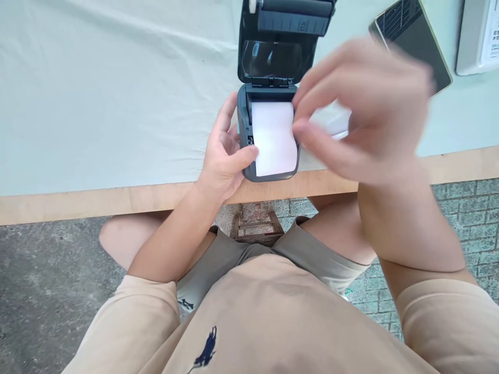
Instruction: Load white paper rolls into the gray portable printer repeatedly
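Observation:
My left hand [224, 153] grips a small dark portable printer [268, 178] from its left side, the thumb on the left edge of the paper. The printer's lid [278, 57] stands open, tilted back, with a black roller along its far end. A blank white strip of paper [274, 137] comes from the compartment and lies over the printer's front. My right hand [366, 109], blurred by motion, is at the printer's right side, with thumb and fingers bent towards the paper's right edge. Whether they touch or pinch the paper is unclear.
A pale cloth [117, 93] covers the table, whose wooden front edge [97, 200] shows. At the back right lie a dark phone-like device [423, 44] and a white box [473, 47] with a printed label. Something white [331, 117] lies partly behind my right hand.

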Demonstrator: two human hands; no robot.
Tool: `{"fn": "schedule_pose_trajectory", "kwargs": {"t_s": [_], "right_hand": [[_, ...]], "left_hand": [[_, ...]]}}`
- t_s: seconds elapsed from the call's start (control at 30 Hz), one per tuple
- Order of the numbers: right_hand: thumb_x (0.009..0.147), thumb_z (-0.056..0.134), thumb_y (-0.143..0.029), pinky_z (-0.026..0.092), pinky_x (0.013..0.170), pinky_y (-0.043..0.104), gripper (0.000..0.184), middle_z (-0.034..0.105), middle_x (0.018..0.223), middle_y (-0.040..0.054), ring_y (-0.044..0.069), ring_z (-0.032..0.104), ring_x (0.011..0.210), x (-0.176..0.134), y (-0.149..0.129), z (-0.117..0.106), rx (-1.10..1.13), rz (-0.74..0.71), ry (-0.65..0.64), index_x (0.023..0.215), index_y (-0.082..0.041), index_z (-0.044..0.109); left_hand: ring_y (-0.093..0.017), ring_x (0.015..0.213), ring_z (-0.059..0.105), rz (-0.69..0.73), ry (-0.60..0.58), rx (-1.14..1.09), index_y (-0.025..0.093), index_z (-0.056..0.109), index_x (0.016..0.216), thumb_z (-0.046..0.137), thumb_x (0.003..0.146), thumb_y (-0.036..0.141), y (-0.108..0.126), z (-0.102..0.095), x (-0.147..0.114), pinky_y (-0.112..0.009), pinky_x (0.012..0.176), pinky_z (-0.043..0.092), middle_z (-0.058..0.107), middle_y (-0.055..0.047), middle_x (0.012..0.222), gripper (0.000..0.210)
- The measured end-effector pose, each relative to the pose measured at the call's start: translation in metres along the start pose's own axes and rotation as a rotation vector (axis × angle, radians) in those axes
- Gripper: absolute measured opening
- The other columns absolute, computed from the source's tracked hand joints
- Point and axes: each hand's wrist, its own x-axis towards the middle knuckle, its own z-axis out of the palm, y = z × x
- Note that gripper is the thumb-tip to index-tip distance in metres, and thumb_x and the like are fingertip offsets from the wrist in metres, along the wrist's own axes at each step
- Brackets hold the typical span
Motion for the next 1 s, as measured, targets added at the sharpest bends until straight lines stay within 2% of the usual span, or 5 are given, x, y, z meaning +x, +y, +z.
{"fn": "schedule_pose_trajectory", "kwargs": {"t_s": [0.1, 0.23, 0.5, 0.7, 1.0], "right_hand": [[0.099, 0.05, -0.038, 0.052, 0.097, 0.037, 0.026, 0.07, 0.109, 0.002, 0.021, 0.065, 0.11, 0.01, 0.004, -0.01, -0.113, 0.132, 0.14, 0.105, -0.023, 0.07], [0.094, 0.051, -0.039, 0.051, 0.099, 0.036, 0.041, 0.064, 0.129, 0.0031, 0.023, 0.061, 0.127, 0.022, 0.005, -0.006, -0.186, 0.29, 0.108, 0.127, -0.019, 0.065], [0.098, 0.05, -0.036, 0.052, 0.101, 0.035, 0.021, 0.069, 0.116, 0.0005, 0.017, 0.066, 0.109, 0.018, 0.0, 0.006, -0.046, 0.193, -0.088, 0.112, -0.028, 0.065], [0.089, 0.062, -0.035, 0.052, 0.099, 0.035, 0.025, 0.065, 0.121, 0.0028, 0.019, 0.06, 0.114, 0.019, 0.0, 0.016, 0.063, 0.271, -0.149, 0.113, -0.027, 0.059], [0.082, 0.069, -0.04, 0.054, 0.076, 0.028, 0.043, 0.061, 0.122, 0.0014, 0.014, 0.058, 0.092, 0.017, 0.0, 0.021, 0.226, 0.434, -0.21, 0.12, -0.028, 0.054]], "left_hand": [[-0.034, 0.143, 0.054, 0.024, -0.025, -0.024, 0.032, 0.058, 0.133, 0.087, 0.067, 0.045, -0.001, 0.0, 0.002, -0.043, 0.111, 0.056, 0.067, -0.005, 0.133, 0.073], [-0.031, 0.13, 0.064, 0.025, -0.036, -0.063, 0.031, 0.062, 0.128, 0.085, 0.07, 0.04, 0.002, 0.001, 0.001, -0.039, 0.103, 0.061, 0.069, -0.003, 0.128, 0.063], [-0.028, 0.117, 0.07, 0.038, -0.046, -0.093, 0.029, 0.063, 0.119, 0.083, 0.073, 0.038, 0.001, -0.002, 0.001, -0.033, 0.084, 0.062, 0.072, -0.002, 0.112, 0.051], [-0.031, 0.144, 0.053, 0.013, -0.044, -0.141, 0.029, 0.061, 0.123, 0.078, 0.081, 0.052, 0.006, 0.002, -0.001, -0.041, 0.111, 0.056, 0.071, -0.004, 0.123, 0.051], [-0.032, 0.154, 0.04, 0.036, -0.048, -0.109, 0.029, 0.067, 0.113, 0.069, 0.09, 0.054, 0.006, 0.005, -0.001, -0.048, 0.123, 0.046, 0.075, -0.004, 0.116, 0.034]]}}
